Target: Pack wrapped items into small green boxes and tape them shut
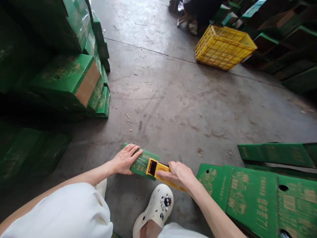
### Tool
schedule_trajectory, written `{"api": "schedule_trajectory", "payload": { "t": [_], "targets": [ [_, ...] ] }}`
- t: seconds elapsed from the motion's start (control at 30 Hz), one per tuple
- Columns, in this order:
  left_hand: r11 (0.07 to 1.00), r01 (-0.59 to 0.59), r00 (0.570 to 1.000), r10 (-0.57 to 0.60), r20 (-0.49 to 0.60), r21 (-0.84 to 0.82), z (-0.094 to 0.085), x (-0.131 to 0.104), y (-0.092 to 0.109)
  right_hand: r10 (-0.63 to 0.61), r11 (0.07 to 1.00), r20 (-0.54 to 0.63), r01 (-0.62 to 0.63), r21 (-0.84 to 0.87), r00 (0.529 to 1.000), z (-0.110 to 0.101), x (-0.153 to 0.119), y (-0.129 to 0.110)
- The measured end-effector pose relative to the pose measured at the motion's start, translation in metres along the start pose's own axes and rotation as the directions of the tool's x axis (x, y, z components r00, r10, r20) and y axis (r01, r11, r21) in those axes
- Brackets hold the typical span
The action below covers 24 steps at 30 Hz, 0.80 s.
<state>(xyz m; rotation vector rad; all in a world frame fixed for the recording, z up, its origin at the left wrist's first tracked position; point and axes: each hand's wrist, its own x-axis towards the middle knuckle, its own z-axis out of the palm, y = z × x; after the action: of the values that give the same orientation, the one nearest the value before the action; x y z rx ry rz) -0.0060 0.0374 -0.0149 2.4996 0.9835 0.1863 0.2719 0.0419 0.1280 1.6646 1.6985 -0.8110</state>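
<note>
A narrow green cardboard box (146, 154) with printed lettering is in front of my feet, low in the head view. My left hand (126, 159) grips its left end, fingers over the top face and thumb along the near side. In my right hand (178, 175) is a yellow carton stapler (162, 172), fingers wrapped round its body. The stapler's head with a dark slot rests at the right end of the box's top. My right palm hides part of the tool's handle.
Flat green cartons (252, 198) lie at my right. Stacked green cartons (66, 77) rise on the left. A yellow plastic crate (224, 48) stands on the concrete floor (170, 99), near a crouching person (200, 13). My white clog (155, 206) is just below the box.
</note>
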Motion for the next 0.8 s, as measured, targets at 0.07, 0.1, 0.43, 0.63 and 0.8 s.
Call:
{"api": "schedule_trajectory", "payload": {
  "t": [0.07,0.1,0.43,0.63,0.8],
  "targets": [
    [1.000,0.019,1.000,-0.019,0.019,0.024,0.000,-0.001,0.005,0.009,1.000,0.011,-0.008,-0.003,1.000,0.001,0.000,0.000],
    [0.999,0.029,0.999,-0.030,0.027,0.041,0.002,0.000,0.008,0.010,1.000,0.015,-0.010,-0.005,1.000,0.001,0.000,-0.001],
    [0.997,-0.039,0.996,0.034,0.083,0.062,0.021,0.036,0.049,-0.001,1.000,0.022,0.002,-0.017,1.000,-0.005,-0.004,-0.004],
    [0.999,-0.034,0.997,0.031,0.077,0.031,0.002,0.007,0.037,-0.089,0.994,-0.003,0.089,0.064,0.996,0.006,-0.011,-0.010],
    [0.996,-0.015,0.995,0.006,0.097,0.092,0.001,-0.019,0.019,-0.170,0.980,-0.015,0.170,0.099,0.985,0.014,0.001,-0.031]
  ]
}}
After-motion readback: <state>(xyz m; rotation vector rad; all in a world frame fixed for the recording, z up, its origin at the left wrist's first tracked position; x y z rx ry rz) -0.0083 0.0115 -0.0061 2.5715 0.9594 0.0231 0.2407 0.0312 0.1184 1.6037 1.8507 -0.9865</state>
